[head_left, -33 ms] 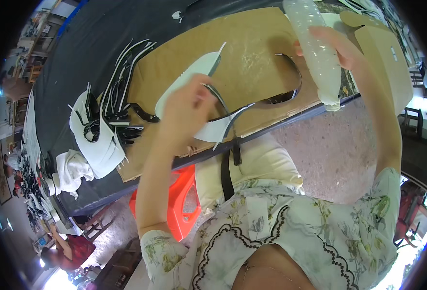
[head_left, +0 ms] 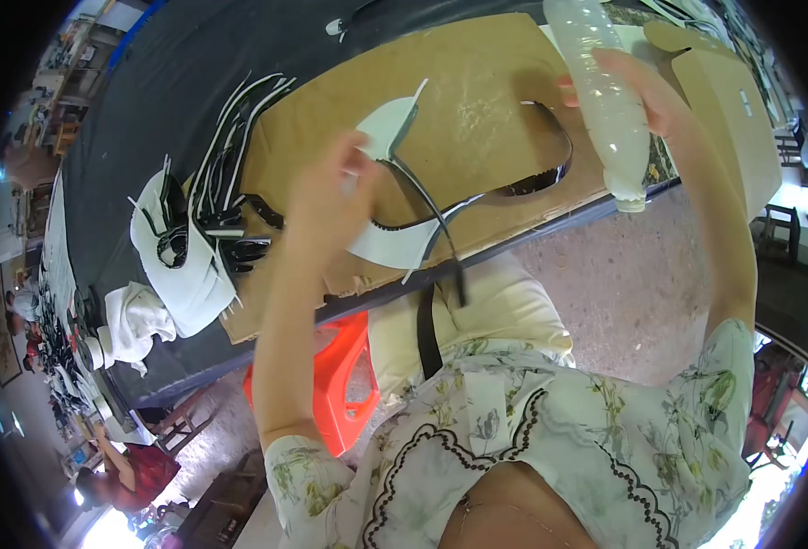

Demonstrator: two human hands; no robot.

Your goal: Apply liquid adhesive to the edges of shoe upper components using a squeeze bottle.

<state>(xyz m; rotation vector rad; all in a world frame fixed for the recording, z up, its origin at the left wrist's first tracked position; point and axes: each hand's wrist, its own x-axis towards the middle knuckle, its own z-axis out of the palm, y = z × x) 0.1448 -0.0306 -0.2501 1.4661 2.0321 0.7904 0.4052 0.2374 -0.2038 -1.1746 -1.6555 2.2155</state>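
Note:
My left hand [head_left: 331,197] is over the cardboard with its fingers closed and slightly blurred. A thin black strip [head_left: 431,206] runs from its fingertips, curving down past the table edge. Under and beside this hand lies a flat white curved piece [head_left: 390,126] with black notched edging; my hand and wrist cover part of it. A black curved band [head_left: 564,146] continues to the right on the cardboard. With fingers wrapped round it, my right hand [head_left: 646,87] holds a clear plastic bottle [head_left: 610,114] of whitish contents, its capped end tilted down toward me at the table edge.
A large brown cardboard sheet [head_left: 477,73] covers part of the dark table [head_left: 175,101]. On the left lie a bundle of black and white strips [head_left: 225,156], stacked white pieces [head_left: 180,288] and a white cloth [head_left: 139,320]. An orange-red plastic stool [head_left: 335,393] stands below. Another person [head_left: 134,471] sits far left.
My left hand has shifted left across the white piece, and the black strip's lower end has swung slightly right. The bottle in my right hand has moved a little to the right.

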